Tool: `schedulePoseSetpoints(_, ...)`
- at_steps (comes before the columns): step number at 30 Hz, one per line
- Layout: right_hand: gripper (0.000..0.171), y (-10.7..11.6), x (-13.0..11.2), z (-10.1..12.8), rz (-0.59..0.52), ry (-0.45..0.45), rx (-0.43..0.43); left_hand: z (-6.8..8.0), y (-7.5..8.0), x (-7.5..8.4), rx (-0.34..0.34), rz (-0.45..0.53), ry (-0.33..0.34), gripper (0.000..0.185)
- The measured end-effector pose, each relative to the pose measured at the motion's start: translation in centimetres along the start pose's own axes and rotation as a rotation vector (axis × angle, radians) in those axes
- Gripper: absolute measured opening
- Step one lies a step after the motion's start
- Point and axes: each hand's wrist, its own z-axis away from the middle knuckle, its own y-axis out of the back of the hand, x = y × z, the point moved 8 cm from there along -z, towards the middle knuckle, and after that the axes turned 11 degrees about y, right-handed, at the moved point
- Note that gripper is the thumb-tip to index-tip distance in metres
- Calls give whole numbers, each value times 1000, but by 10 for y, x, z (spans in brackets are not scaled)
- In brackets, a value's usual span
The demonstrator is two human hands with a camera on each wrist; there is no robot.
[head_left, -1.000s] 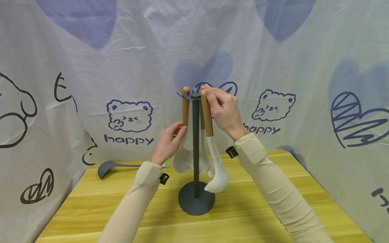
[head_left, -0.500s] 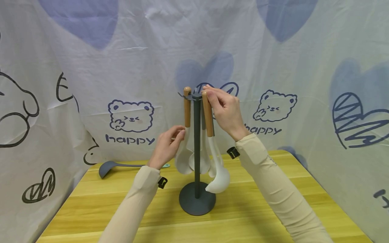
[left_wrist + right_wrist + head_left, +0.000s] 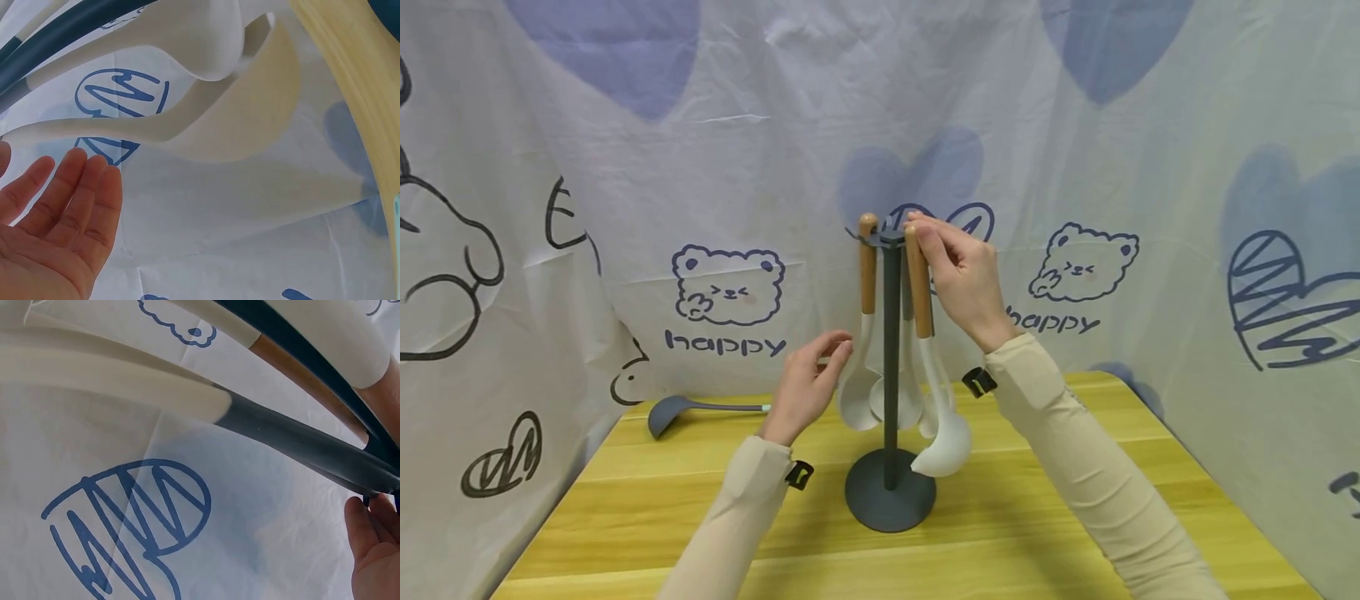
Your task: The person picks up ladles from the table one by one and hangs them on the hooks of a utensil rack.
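Pinching ladle (image 3: 925,350) handle top with right hand (image 3: 962,279) at rack (image 3: 891,367) hook; left hand (image 3: 805,383) released, fingers straight, at 9 o'clock, steadying nothing.

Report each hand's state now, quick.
Left hand: open, fingers relaxed, beside the hanging white spoon, holding nothing.
Right hand: pinching the top of the ladle at the rack.

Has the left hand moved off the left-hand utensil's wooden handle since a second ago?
Yes. The left hand has dropped down and left, away from the stand's pole; it now hovers open beside the white spoon head, holding nothing.
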Motion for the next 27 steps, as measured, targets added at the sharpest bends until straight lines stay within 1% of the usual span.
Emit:
schedulePoseSetpoints(6,28,-2,2,2,-67,-25,-12,7,-1,-10,6,-8,5,32)
schedulePoseSetpoints(10,27,-2,1,4,-105,-5,-7,13,-4,-19,15,-12,8,32)
schedulePoseSetpoints(15,28,1,2,7,-116,21,13,20,-6,-26,17,5,10,33)
schedulePoseSetpoints(21,32,6,4,16,-140,47,31,24,-6,-33,14,20,20,30)
schedulePoseSetpoints(24,35,6,6,21,-153,40,25,26,-6,-37,18,27,21,29)
schedulePoseSetpoints(27,38,7,9,26,-151,11,13,27,-5,-41,25,29,22,28)
